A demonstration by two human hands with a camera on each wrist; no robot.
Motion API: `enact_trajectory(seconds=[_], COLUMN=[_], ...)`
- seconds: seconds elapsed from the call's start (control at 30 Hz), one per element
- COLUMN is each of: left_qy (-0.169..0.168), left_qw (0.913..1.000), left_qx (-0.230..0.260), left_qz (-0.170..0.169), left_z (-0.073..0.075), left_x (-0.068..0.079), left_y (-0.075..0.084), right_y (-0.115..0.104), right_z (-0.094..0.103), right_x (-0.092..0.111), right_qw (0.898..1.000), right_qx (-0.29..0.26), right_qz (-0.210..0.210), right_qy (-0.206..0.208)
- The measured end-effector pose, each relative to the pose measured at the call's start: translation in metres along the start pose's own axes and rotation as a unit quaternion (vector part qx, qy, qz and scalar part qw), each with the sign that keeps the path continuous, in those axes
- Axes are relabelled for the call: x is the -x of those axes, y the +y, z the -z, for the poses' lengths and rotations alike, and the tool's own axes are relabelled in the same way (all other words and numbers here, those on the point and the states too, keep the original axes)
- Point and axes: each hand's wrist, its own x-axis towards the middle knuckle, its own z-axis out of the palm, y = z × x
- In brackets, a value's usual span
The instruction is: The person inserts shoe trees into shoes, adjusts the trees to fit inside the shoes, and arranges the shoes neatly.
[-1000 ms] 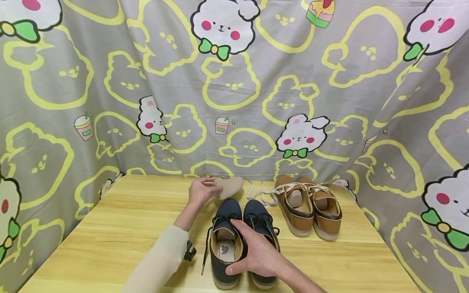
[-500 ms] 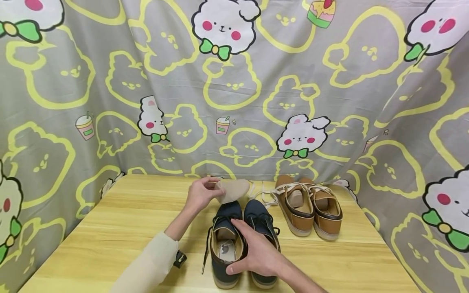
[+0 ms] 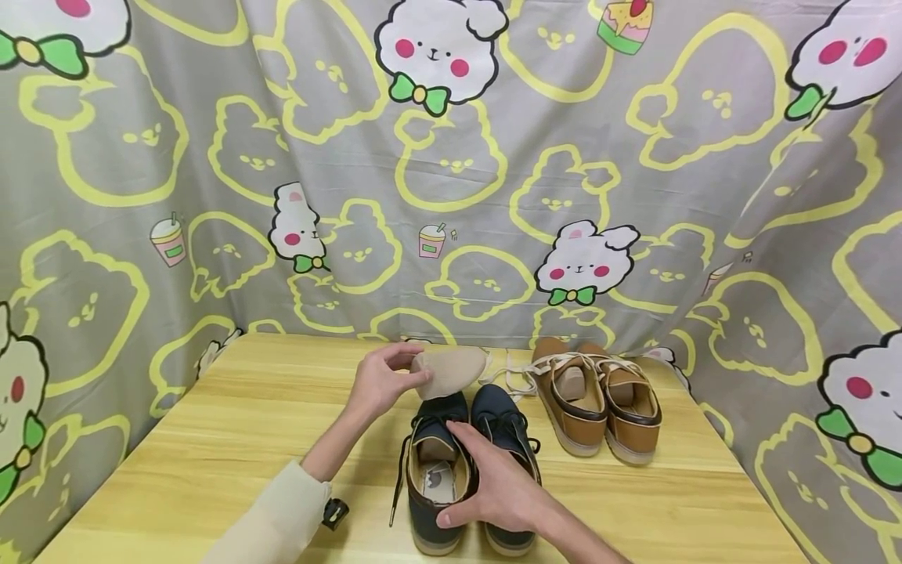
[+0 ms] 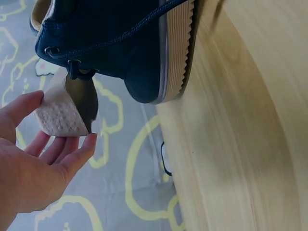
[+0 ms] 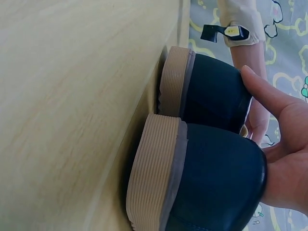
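Observation:
My left hand point(image 3: 380, 382) pinches a beige insole point(image 3: 456, 370) by one end, just above the toe of the left navy shoe point(image 3: 435, 533). In the left wrist view the insole point(image 4: 60, 110) is bent lengthwise, one face pale and speckled, the other dark grey; thumb and fingertips hold its edges. My right hand point(image 3: 500, 489) grips the left navy shoe at its right side, thumb by the heel collar and fingers toward the laces. A pale printed patch shows inside that shoe. The right navy shoe point(image 3: 495, 403) stands beside it, partly behind the hand.
A pair of brown shoes point(image 3: 576, 427) with loose white laces point(image 3: 517, 376) stands to the right on the wooden table point(image 3: 232, 439). A patterned grey curtain point(image 3: 465, 188) hangs behind the table and at both sides. A black camera mount point(image 3: 335, 513) sits at my left wrist.
The left hand has brought the insole a little to the right and nearer, over the left navy shoe's toe. My right hand keeps its grip; the shoes stay in place.

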Motion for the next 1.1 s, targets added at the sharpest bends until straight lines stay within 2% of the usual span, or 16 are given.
enact_trajectory(seconds=[0.3, 0.57, 0.73, 0.93, 1.1], left_qy=[-0.011, -0.014, -0.014, -0.017, -0.020], left_qw=[0.9999, 0.9998, 0.9998, 0.9998, 0.9997], left_qx=[0.009, 0.007, 0.008, 0.004, 0.004], left_qz=[0.005, 0.012, 0.011, 0.013, 0.011], left_z=[0.002, 0.005, 0.007, 0.010, 0.012], left_x=[0.008, 0.013, 0.015, 0.016, 0.016], left_y=[0.000, 0.000, 0.000, 0.002, 0.006], right_y=[-0.003, -0.012, -0.018, -0.022, -0.023], right_z=[0.003, 0.009, 0.010, 0.014, 0.023], right_x=[-0.001, -0.003, -0.003, 0.000, 0.004], right_qw=[1.000, 0.997, 0.996, 0.997, 1.000], right_qx=[0.026, 0.076, 0.083, 0.062, 0.002], right_qz=[0.000, -0.019, -0.018, -0.026, -0.014], right_qy=[-0.013, -0.028, -0.036, -0.029, 0.011])
